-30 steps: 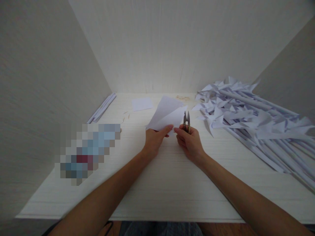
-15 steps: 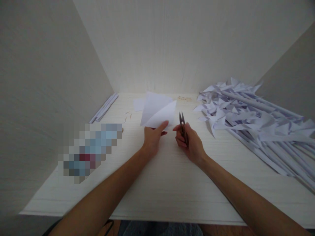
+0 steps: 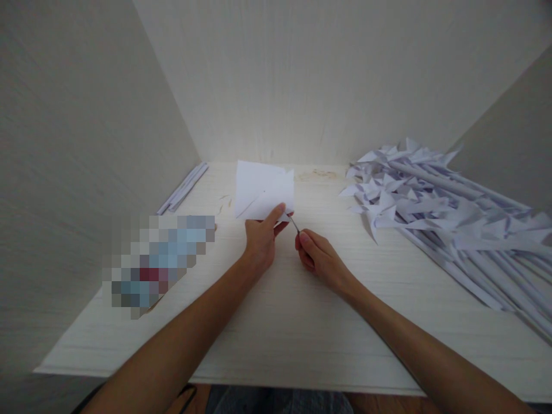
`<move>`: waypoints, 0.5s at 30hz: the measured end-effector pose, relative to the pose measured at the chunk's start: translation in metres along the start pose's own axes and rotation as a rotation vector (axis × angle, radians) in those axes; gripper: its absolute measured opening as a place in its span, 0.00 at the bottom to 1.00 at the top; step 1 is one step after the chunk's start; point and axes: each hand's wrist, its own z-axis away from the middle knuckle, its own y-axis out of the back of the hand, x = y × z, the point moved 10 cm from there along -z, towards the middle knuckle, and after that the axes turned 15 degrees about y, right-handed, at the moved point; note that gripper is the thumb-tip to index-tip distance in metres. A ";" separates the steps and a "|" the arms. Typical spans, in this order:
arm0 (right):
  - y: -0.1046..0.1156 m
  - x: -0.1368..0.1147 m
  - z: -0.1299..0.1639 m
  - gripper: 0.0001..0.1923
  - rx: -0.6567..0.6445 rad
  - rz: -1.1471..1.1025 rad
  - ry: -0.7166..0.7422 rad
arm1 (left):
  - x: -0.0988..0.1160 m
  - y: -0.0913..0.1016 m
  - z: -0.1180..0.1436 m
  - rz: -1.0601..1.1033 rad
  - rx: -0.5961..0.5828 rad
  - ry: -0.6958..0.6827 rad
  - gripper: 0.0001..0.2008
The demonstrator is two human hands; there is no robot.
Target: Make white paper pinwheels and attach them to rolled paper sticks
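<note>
A white sheet of paper (image 3: pixel 263 187) is pinched at its lower right corner by my left hand (image 3: pixel 264 233), thumb on top and fingers below. A diagonal line runs up from its lower left corner, with a small dark dot near the line's end. My right hand (image 3: pixel 318 253) is closed around small thread snips (image 3: pixel 294 223). Their thin blades reach the lower right corner of the paper, beside my left fingertips. Most of the snips' handle is hidden in my right fingers.
Paper pinwheels (image 3: pixel 397 190) on rolled paper sticks are heaped along the right side. Several rolled paper sticks (image 3: pixel 183 187) lie at the back left. A pixelated object (image 3: pixel 164 264) lies at the left. Walls stand behind and at both sides of the white table (image 3: pixel 259 345).
The snips have moved left and turned, from upright beside the paper to its corner. The paper has turned and shifted left; its raised curled corner now lies flatter.
</note>
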 end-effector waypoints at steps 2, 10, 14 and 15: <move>0.001 0.001 0.000 0.16 0.005 -0.006 0.014 | -0.002 -0.001 0.000 -0.002 -0.010 0.004 0.10; 0.003 -0.001 -0.001 0.18 0.033 -0.011 0.032 | -0.003 -0.003 0.002 -0.001 -0.004 0.008 0.10; 0.003 -0.002 -0.002 0.18 0.045 -0.028 0.026 | -0.004 -0.003 0.003 0.008 -0.001 0.011 0.09; 0.003 -0.002 -0.002 0.18 0.048 -0.029 0.024 | -0.004 -0.003 0.003 0.011 -0.004 0.012 0.09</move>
